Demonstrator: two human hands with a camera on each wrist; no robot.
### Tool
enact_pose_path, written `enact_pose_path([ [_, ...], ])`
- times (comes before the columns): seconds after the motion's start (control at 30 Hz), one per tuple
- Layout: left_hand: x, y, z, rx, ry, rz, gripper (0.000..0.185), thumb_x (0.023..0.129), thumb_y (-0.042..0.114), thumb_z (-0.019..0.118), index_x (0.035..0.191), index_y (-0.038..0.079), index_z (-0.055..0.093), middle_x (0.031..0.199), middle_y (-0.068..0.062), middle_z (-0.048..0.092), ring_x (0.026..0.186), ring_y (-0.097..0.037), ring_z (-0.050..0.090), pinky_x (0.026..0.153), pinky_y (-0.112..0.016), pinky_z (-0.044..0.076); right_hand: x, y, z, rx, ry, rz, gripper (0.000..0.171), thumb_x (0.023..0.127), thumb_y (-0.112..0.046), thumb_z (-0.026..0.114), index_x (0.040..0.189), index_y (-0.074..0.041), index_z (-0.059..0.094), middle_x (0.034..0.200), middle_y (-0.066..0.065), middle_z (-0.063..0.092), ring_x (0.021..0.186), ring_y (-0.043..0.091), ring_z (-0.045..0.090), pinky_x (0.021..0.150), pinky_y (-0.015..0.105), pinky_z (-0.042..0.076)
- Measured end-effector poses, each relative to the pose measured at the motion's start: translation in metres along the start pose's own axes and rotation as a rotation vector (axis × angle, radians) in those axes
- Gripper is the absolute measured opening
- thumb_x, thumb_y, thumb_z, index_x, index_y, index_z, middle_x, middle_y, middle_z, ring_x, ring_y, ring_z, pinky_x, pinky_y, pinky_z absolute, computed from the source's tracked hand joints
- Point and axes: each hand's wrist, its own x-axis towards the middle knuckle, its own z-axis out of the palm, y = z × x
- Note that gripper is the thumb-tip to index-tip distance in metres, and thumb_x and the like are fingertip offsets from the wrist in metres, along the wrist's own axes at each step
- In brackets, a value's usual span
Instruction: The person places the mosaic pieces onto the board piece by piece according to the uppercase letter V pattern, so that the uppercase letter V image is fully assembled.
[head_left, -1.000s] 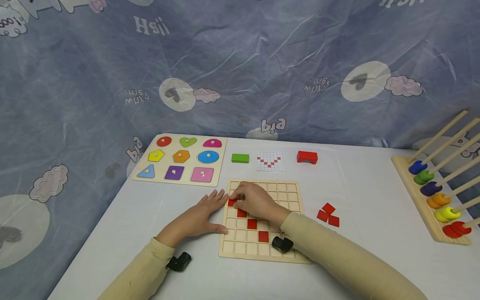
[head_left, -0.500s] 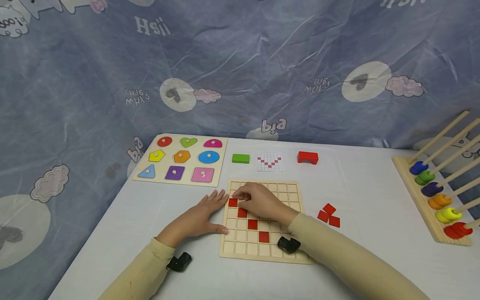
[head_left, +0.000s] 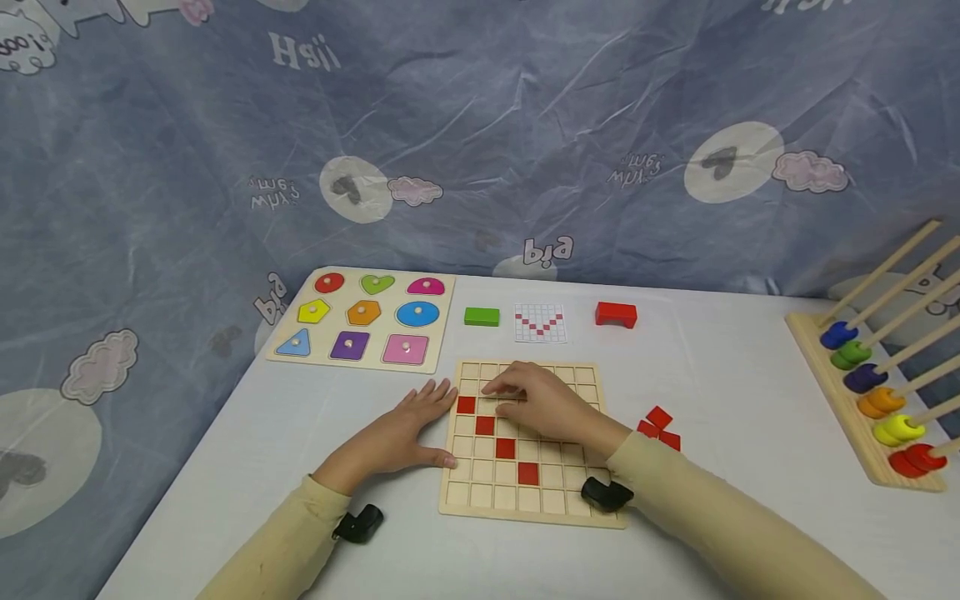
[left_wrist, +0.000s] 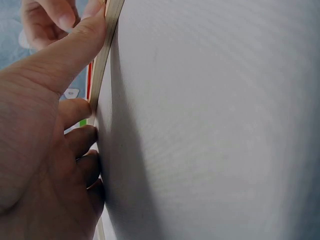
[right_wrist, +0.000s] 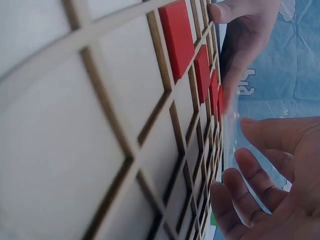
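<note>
A wooden grid board lies on the white table. Several red tiles sit in its cells in a diagonal running down to the right; they also show in the right wrist view. My left hand lies flat on the table, its fingers and thumb pressed against the board's left edge. My right hand hovers over the board's upper middle, just right of the top red tile. Its fingers are relaxed and hold nothing. Three loose red tiles lie right of the board.
A pattern card lies behind the board, between a green block and a red arch block. A shape puzzle sits at the back left. A rack of coloured rings stands along the right edge.
My right hand has let go of the top-left red tile, which stays in its cell, and has drawn back to the right. The left hand has not moved.
</note>
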Motion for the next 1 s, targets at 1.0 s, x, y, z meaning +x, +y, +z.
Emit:
enact_pose_path([
  [1.0, 0.000, 0.000, 0.002, 0.012, 0.003, -0.011, 0.107, 0.077, 0.055, 0.084, 0.161, 0.015, 0.031, 0.169, -0.003, 0.020, 0.157, -0.026, 0.008, 0.127, -0.046, 0.011, -0.084, 0.016, -0.031, -0.032, 0.099, 0.097, 0.024, 0.091, -0.015, 0.076, 0.115, -0.018, 0.075, 0.104, -0.005, 0.067, 0.092, 0.016, 0.059, 0.079, 0.030, 0.054],
])
